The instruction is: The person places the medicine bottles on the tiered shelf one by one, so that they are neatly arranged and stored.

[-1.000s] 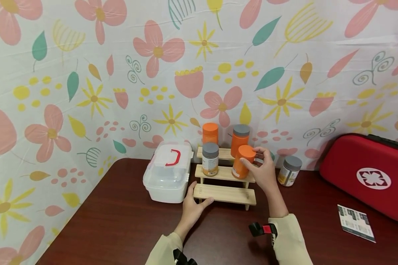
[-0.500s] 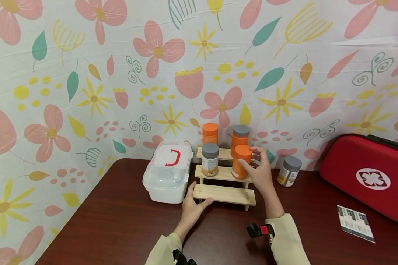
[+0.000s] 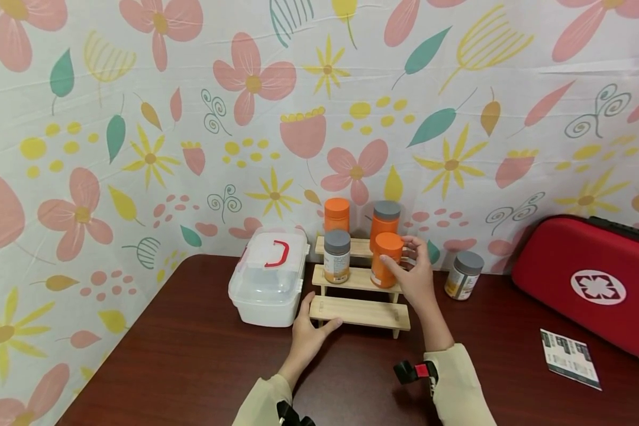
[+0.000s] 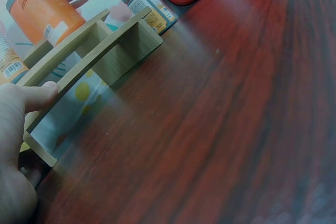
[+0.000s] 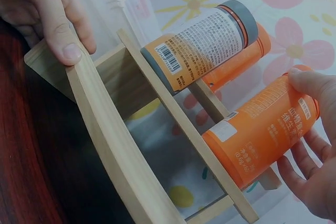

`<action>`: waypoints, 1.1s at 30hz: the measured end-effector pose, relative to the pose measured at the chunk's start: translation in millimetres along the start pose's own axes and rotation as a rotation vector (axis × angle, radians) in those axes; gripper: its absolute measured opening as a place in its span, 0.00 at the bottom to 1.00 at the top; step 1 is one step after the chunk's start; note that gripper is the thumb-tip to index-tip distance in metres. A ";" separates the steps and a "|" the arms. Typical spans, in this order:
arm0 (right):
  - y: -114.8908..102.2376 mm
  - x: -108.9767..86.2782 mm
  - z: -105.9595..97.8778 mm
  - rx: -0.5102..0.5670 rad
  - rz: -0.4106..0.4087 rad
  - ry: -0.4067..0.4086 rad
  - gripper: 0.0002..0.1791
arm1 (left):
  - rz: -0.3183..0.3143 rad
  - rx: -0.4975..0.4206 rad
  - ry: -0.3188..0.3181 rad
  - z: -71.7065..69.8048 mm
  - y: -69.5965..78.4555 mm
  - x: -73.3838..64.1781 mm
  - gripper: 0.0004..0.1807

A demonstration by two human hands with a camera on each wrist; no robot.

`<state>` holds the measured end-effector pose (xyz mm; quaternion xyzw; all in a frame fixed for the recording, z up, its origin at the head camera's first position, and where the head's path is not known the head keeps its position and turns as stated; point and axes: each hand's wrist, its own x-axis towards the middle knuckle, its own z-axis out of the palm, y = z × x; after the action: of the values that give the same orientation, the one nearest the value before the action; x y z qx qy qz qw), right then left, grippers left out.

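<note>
Your right hand (image 3: 419, 279) has its fingers round the orange jar (image 3: 383, 273) on the rack (image 5: 119, 140), right of middle step, partly hiding the grey-capped jar (image 3: 386, 219) behind. Your left hand (image 3: 306, 337) grips the rack's front left, cut off in its wrist view. The head view crops the red case (image 3: 559, 266).

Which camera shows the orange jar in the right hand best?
The right wrist view: the orange jar is largest, its print facing the camera. The head view shows it smaller, partly covered by the right hand; the left wrist view has it in the top left corner.
</note>
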<state>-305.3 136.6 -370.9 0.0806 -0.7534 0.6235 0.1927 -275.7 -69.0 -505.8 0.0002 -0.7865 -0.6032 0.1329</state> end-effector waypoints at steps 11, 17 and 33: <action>-4.0 -3.2 0.6 -0.020 -0.038 0.008 0.33 | -0.002 -0.002 -0.009 -0.3 1.0 0.5 0.48; -2.0 -3.4 0.1 -0.061 -0.044 0.005 0.33 | -0.006 -0.009 -0.014 -0.5 1.4 -0.5 0.48; 33.7 12.0 -15.2 -0.181 -0.056 -0.105 0.41 | -0.015 -0.002 -0.012 -0.5 1.0 -0.4 0.47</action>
<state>-325.6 159.8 -394.5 0.1163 -0.8132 0.5421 0.1767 -275.0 -69.2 -504.8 0.0024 -0.7867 -0.6048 0.1239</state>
